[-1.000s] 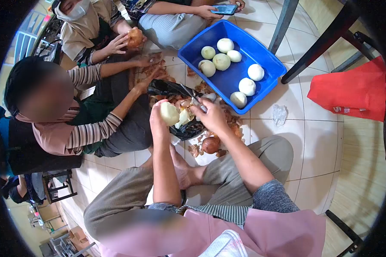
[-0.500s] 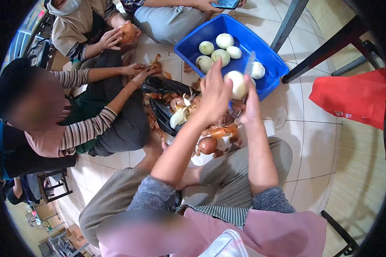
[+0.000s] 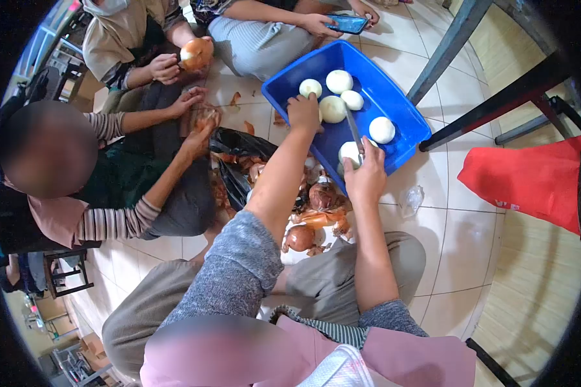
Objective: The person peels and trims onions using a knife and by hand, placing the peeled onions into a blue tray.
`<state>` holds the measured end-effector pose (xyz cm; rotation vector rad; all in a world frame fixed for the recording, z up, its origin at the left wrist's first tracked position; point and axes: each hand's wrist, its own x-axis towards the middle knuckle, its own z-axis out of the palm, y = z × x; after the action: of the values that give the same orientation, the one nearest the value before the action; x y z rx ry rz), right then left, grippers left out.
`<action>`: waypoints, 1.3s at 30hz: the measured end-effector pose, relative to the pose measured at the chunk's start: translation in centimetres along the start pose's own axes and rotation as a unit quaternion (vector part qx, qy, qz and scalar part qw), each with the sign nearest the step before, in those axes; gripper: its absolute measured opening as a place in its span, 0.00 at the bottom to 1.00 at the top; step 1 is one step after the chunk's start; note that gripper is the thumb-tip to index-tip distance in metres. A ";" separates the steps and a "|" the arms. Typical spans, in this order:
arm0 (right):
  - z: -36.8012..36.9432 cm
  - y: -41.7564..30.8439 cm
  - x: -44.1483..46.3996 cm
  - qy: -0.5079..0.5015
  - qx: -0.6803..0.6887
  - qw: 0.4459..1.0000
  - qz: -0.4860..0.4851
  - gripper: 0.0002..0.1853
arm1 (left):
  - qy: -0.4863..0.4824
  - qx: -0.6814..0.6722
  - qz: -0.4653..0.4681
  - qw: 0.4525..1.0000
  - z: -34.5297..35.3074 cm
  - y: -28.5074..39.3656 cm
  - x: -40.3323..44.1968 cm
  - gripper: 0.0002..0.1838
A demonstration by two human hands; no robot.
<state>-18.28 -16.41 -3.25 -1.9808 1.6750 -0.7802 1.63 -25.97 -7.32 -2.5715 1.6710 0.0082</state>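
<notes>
My left hand [image 3: 303, 114] reaches into the left side of the blue tub [image 3: 412, 143], its fingers curled over a peeled onion that is mostly hidden beneath it. A knife [image 3: 354, 132] is in my right hand [image 3: 368, 169], its blade pointing up and left over the tub. Beside my right thumb and fingers, at the tub's near end, rests a white peeled onion [image 3: 349, 153]; whether the fingers also press on it I cannot tell. Several peeled onions, among them a large one [image 3: 332, 109] and a separate one [image 3: 382, 130], lie in the tub.
Unpeeled onions [image 3: 300, 238] and skins lie by a black plastic bag [image 3: 234, 184]. A co-worker's hands [image 3: 203, 126] hold onion skin at left; another person holds an onion [image 3: 196, 54]. A phone [image 3: 347, 24] is in a third person's hands. Metal legs [image 3: 490, 103] and a red bag [image 3: 523, 180] stand right.
My hands have moved apart. The peeled onion that was between them is now low in the tub by my right hand. My left hand has gone onto another onion; the knife has tilted left.
</notes>
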 end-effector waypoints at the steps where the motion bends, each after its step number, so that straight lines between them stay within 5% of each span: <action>1: -0.1 0.1 0.2 0.016 0.024 1.000 0.001 0.32 | -0.020 -0.017 0.006 1.000 -1.8 -0.1 -1.4 0.43; 3: -0.5 0.3 0.3 0.047 0.072 0.996 0.006 0.29 | 0.081 -0.196 -0.024 0.977 -2.8 -1.2 -2.8 0.42; 6: -1.0 0.3 0.7 0.048 0.200 0.978 0.032 0.27 | 0.151 -0.510 -0.141 0.835 -3.2 -2.9 -4.5 0.36; 7: -2.1 -0.6 0.7 0.019 0.263 0.963 0.059 0.27 | 0.094 -0.667 -0.144 0.725 -4.4 -3.4 -6.1 0.34; 9: -2.8 -1.7 0.0 -0.036 0.360 0.930 0.059 0.27 | -0.024 -0.897 -0.130 0.421 -7.0 -4.2 -10.8 0.32; 11: -3.3 -3.2 -1.2 -0.096 0.492 0.864 0.047 0.26 | -0.023 -0.930 -0.153 0.334 -9.4 -4.0 -14.7 0.33; 13: -3.7 -4.6 -2.8 -0.157 0.534 0.831 -0.014 0.25 | -0.028 -0.928 -0.100 0.357 -9.5 -5.1 -17.4 0.31; 15: -4.7 -6.0 -5.1 -0.216 0.464 0.857 -0.050 0.26 | -0.026 -0.914 -0.160 0.373 -8.5 -5.9 -19.8 0.29; 18: -4.4 -8.6 -7.6 -0.175 0.410 0.887 -0.120 0.30 | 0.000 -0.907 -0.145 0.395 -8.7 -6.4 -21.9 0.25; 24: -5.5 -9.4 -7.7 -0.263 0.352 0.890 -0.120 0.30 | 0.069 -0.892 -0.152 0.421 -9.6 -6.8 -22.3 0.31; 27: -4.5 -9.0 -7.4 -0.208 0.391 0.878 -0.179 0.29 | 0.094 -0.879 -0.145 0.445 -10.0 -7.6 -21.5 0.30; 31: -4.6 -8.7 -7.2 -0.284 0.433 0.843 -0.147 0.29 | 0.078 -0.875 -0.115 0.464 -9.9 -8.0 -21.8 0.32; 32: -4.4 -8.7 -7.2 -0.280 0.431 0.844 -0.151 0.28 | 0.075 -0.895 -0.100 0.428 -9.8 -8.0 -22.0 0.23; 39: -3.7 -9.1 -8.4 -0.270 0.429 0.848 -0.156 0.27 | 0.073 -0.887 -0.085 0.447 -10.9 -8.4 -22.5 0.24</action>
<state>-14.91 -6.44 4.26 -1.5801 0.5138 -0.7812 -0.25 -2.79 5.09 -3.4580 1.3116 3.1965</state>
